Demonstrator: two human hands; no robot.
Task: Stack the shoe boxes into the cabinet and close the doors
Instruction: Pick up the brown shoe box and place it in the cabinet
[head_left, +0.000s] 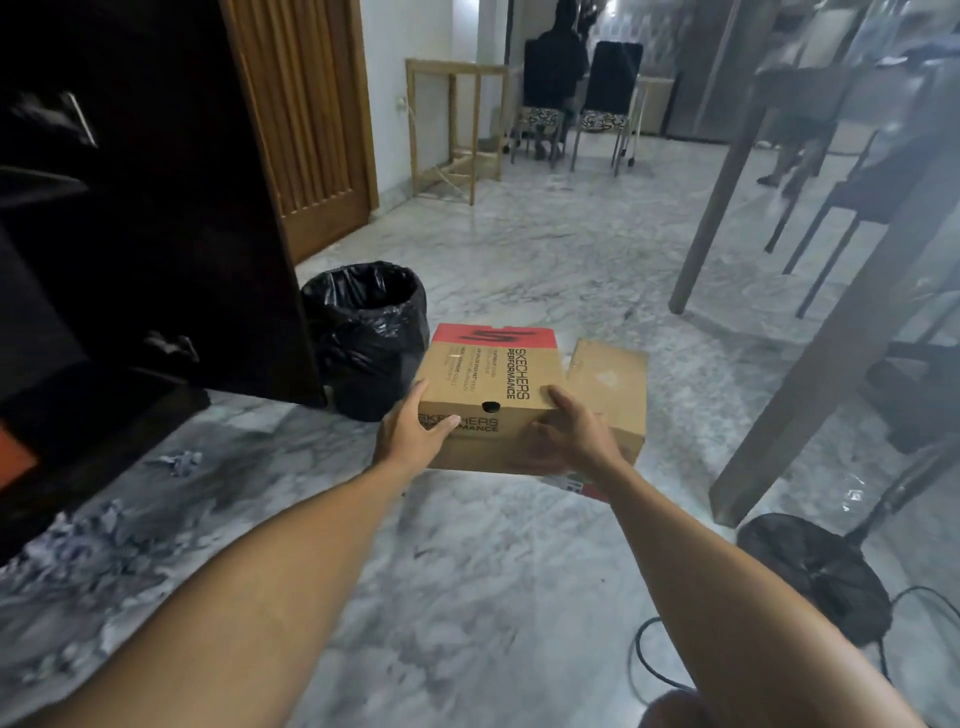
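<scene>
Both hands, left hand and right hand, curl around the near corners of a rectangular brown cardboard shoe box with a red band above glossy grey-veined marble floor.

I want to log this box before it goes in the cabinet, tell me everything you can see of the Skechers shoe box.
The Skechers shoe box is brown cardboard with a closed lid, a red band at its far end, black "Skechers Performance" lettering on top and on the near side, and a small round hole in the lid's front edge. The left hand grips its near left corner, the right hand its near right. A plain cardboard box sits beside it.
</scene>
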